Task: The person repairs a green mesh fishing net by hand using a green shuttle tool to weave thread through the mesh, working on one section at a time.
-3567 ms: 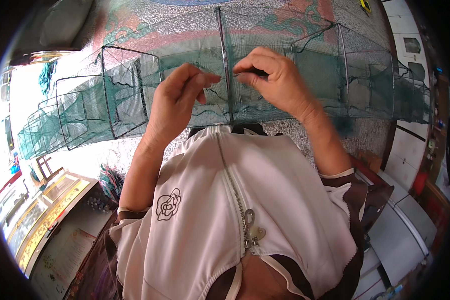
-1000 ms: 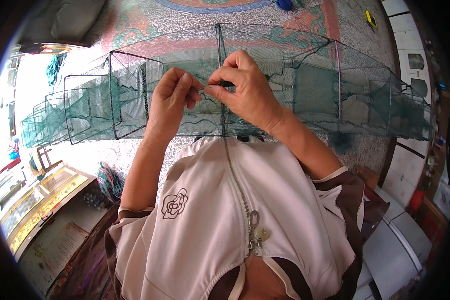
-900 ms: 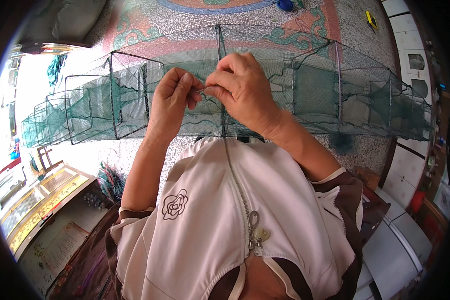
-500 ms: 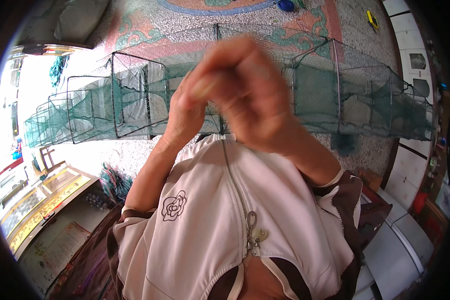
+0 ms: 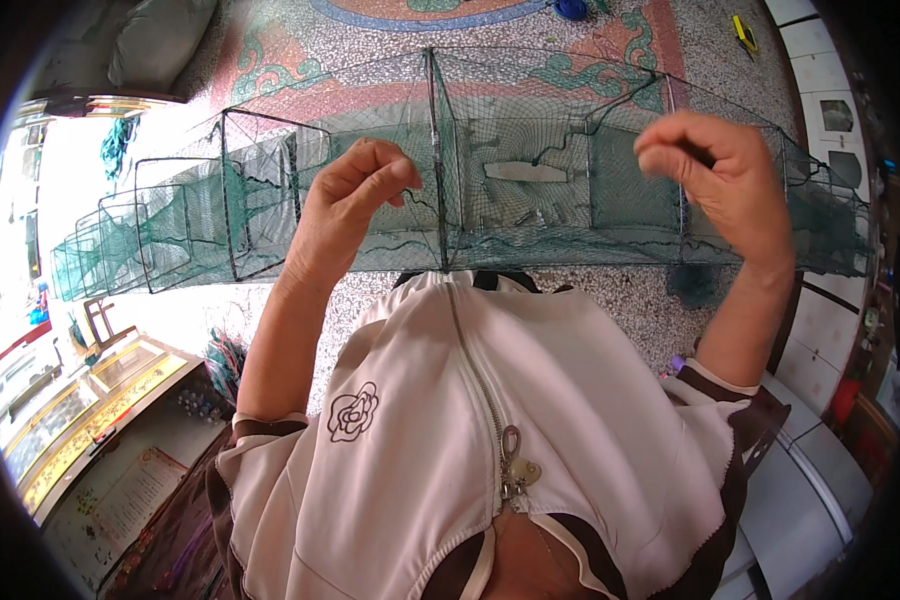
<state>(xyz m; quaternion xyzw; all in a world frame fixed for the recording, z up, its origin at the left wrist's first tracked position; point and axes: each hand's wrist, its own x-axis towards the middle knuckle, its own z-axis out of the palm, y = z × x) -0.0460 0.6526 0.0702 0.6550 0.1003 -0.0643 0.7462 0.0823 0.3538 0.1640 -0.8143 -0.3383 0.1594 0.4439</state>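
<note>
A long, box-framed green net trap (image 5: 630,180) stretches across the floor in front of me, with dark frames standing up along it. Over its middle left section my left hand (image 5: 360,190) is closed, thumb pressed against the curled forefinger. Whatever it pinches is too small to make out. My right hand (image 5: 725,185) hovers over the right part of the net, its fingers bent toward the thumb in a pinch; anything between them does not show. Between the hands, a pale oblong piece (image 5: 525,172) shows at the mesh, with a dark green cord (image 5: 595,125) running up from it.
A glass-topped cabinet (image 5: 120,375) stands at the left, with a bundle of netting (image 5: 225,362) beside it. White cabinets (image 5: 825,120) line the right side. A yellow tool (image 5: 744,36) and a blue round object (image 5: 570,9) lie on the patterned floor beyond the net.
My hands were close together over the middle of the net, the right one blurred. Now the right hand has swung far to the right, while the left stays near the middle left.
</note>
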